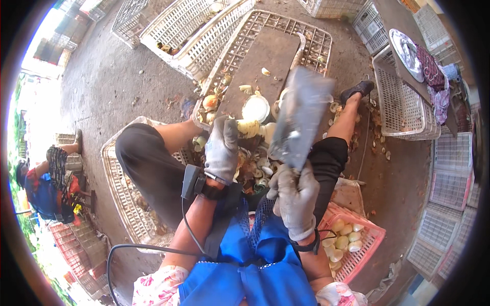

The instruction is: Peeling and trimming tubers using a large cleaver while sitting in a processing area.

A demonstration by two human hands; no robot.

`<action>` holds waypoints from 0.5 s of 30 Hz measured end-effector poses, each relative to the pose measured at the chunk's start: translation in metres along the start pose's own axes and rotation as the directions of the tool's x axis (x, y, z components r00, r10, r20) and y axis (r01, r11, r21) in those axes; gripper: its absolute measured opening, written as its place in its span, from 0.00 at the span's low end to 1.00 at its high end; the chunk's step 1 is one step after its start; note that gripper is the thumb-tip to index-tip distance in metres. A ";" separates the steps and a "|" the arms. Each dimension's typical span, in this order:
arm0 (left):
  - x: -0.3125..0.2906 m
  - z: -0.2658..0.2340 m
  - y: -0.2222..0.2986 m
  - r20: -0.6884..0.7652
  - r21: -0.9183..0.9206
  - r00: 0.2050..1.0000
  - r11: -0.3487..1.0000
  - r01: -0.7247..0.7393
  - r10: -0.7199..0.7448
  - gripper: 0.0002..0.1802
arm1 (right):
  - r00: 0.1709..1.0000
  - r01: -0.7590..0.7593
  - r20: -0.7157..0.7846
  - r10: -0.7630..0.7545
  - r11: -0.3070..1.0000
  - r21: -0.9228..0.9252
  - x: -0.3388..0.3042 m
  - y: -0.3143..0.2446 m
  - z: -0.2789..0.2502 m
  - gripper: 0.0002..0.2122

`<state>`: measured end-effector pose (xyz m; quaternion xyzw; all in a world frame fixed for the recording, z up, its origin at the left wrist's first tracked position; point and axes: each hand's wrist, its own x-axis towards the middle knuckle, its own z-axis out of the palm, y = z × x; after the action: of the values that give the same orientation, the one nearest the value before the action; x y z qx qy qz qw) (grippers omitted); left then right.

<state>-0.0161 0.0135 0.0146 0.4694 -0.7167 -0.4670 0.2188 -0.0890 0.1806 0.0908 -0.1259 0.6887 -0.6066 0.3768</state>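
My left hand, in a grey knit glove, is closed at the near edge of a dark wooden board. Its fingers press on a pale, partly peeled onion. My right hand, gloved too, is wrapped round the handle of a cleaver. The wide dark cleaver blade points away from me over the board's right side, smeared by motion. A round white onion lies on the board just beyond my left hand. Trimmed onion scraps lie heaped below, between my knees.
The board rests on an upturned plastic crate. By my right hip, a pink crate holds peeled onions. A white crate stands left of my leg. More crates line the right. Another person bends at far left. A cable runs past my left arm.
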 end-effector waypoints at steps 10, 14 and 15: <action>0.007 0.004 -0.008 0.015 0.010 1.000 1.000 0.002 -0.002 0.33 | 0.978 0.206 0.120 -0.171 0.882 -0.424 0.032 0.081 0.023 0.09; 0.007 -0.006 -0.009 -0.023 0.156 0.991 0.979 -0.130 0.135 0.33 | 0.986 0.126 0.159 -0.047 0.837 -0.533 0.031 0.061 0.022 0.10; 0.007 -0.006 -0.010 -0.134 0.186 0.920 0.921 -0.342 0.369 0.26 | 0.980 0.182 0.163 -0.113 0.841 -0.510 0.033 0.064 0.021 0.10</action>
<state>-0.0102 0.0031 0.0080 0.3843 -0.8042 -0.3199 0.3212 -0.0793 0.1588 0.0198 -0.3144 0.7902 -0.4149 0.3234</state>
